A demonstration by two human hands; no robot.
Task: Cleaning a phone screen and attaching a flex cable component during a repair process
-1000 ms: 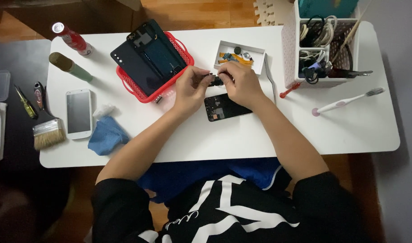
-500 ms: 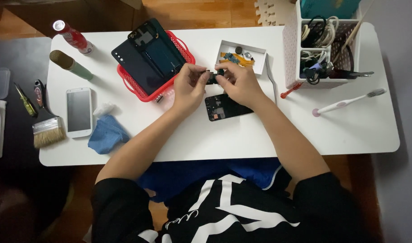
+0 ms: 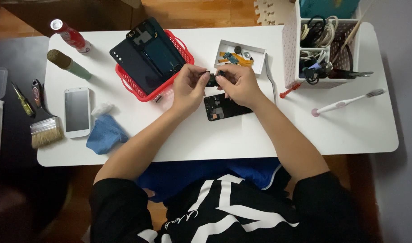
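Fingers: both hands, left hand (image 3: 189, 87) and right hand (image 3: 240, 84), pinch one small black part (image 3: 211, 79) just above frame centre
Hidden: part mostly covered, shape unclear
Below: opened phone (image 3: 227, 107), flat, dark, partly under right hand
Worktop (image 3: 260, 135): smooth white
Upper left: red mesh basket (image 3: 138, 87), glossy dark panels

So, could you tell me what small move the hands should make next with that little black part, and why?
Probably lower the small black part toward the opened phone just below. Both the left hand and right hand pinch it above the white table, clear of the phone.
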